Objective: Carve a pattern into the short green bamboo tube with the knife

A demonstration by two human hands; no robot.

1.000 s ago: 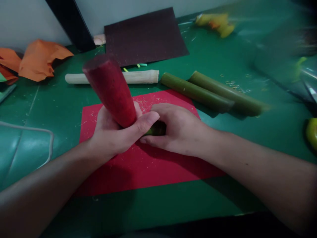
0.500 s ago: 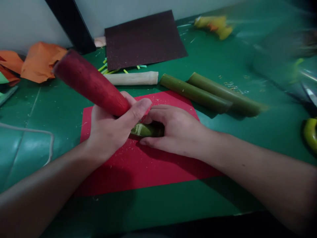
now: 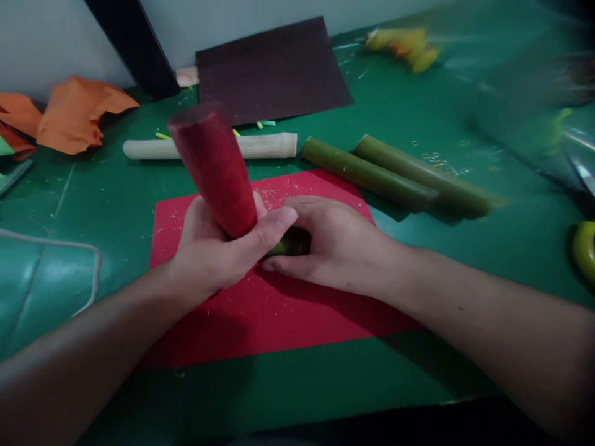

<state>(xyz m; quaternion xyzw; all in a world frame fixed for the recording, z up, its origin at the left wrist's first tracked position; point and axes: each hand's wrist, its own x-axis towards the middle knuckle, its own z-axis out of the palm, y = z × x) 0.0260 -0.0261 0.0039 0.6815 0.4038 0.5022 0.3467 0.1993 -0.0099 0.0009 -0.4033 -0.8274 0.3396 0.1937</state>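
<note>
My left hand is wrapped round a thick red handle, round like a painted wooden stick. Its top leans toward the left and away from me, and its lower end is hidden in the fist. Right under that fist lies a short green bamboo piece, partly covered by both hands. My right hand grips this bamboo from the right, thumb on the near side and fingers on the far side. Beneath them is a sheet of red paper strewn with fine pale shavings.
Beyond the red paper lie a pale peeled bamboo stick and two green bamboo tubes. A dark sheet rests behind. Crumpled orange paper is at left, a yellow glue gun at the back, small rings at right.
My left hand has moved to the right along the bamboo, covering its scraped part. The red handle has swung more upright. My right hand stays in place.
</note>
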